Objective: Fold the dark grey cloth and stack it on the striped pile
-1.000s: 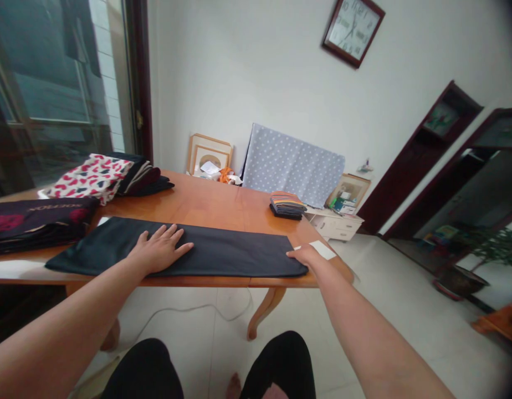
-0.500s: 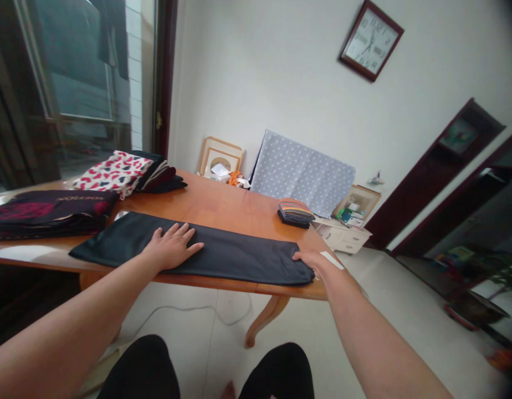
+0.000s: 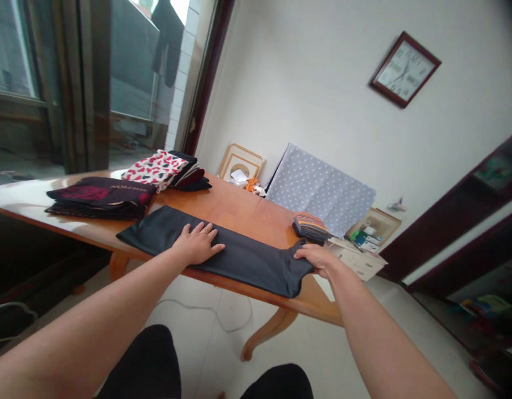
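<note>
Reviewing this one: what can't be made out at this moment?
All in the head view:
- Left hand: palm hidden, pressed face down on the black cloth.
- Right hand: most fingers hidden by the hand itself and the cloth it grips.
- Table: left end cut off by the picture's edge; part of the right end hidden by the right forearm.
- Dotted cloth: whatever it covers is hidden.
- Clock: exact time too small and blurred.

2 arms (image 3: 127,307) outstretched, left hand (image 3: 198,246) flat, fingers (image 3: 209,228) spread, right hand (image 3: 317,256) in a grip
</note>
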Demonstrator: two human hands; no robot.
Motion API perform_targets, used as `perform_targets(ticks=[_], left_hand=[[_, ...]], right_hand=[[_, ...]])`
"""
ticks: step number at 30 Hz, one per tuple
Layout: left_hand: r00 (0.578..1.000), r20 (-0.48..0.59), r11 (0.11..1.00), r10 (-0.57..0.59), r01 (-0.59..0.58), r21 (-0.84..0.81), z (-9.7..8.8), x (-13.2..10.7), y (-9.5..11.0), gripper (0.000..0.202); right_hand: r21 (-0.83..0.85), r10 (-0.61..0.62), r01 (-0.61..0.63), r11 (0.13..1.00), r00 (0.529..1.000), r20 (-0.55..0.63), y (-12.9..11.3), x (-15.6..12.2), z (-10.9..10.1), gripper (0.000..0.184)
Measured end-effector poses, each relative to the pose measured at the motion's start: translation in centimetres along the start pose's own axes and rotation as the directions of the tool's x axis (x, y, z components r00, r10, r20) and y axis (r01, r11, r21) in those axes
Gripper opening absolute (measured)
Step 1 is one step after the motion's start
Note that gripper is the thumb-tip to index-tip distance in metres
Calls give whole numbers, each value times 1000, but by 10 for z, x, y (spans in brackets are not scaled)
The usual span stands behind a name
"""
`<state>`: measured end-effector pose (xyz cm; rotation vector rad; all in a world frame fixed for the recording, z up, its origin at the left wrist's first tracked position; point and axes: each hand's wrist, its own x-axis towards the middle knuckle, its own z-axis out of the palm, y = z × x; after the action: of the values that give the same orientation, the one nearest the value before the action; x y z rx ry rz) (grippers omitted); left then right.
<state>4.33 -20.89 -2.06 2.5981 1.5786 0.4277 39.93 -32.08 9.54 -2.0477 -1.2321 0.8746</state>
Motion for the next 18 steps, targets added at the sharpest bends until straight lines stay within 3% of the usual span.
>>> perform_targets(ticks=[4, 9, 13, 18], left_hand=[[1000, -13, 1000, -7, 7, -10, -2, -3, 2, 83], [1000, -28, 999, -1, 0, -40, -2, -4, 1, 83], [999, -39, 999, 8, -10, -45, 0, -4, 0, 84], [999, -47, 999, 8, -10, -43, 2, -4, -1, 82]], right_hand=[[-94, -51, 53, 994, 998, 29, -17, 4, 47, 36], [-181, -60, 61, 982, 998, 7, -18, -2, 104, 68], [-159, -44, 45, 986, 999, 10, -12, -4, 113, 71], [-114, -62, 63, 991, 998, 13, -12, 2, 105, 45]])
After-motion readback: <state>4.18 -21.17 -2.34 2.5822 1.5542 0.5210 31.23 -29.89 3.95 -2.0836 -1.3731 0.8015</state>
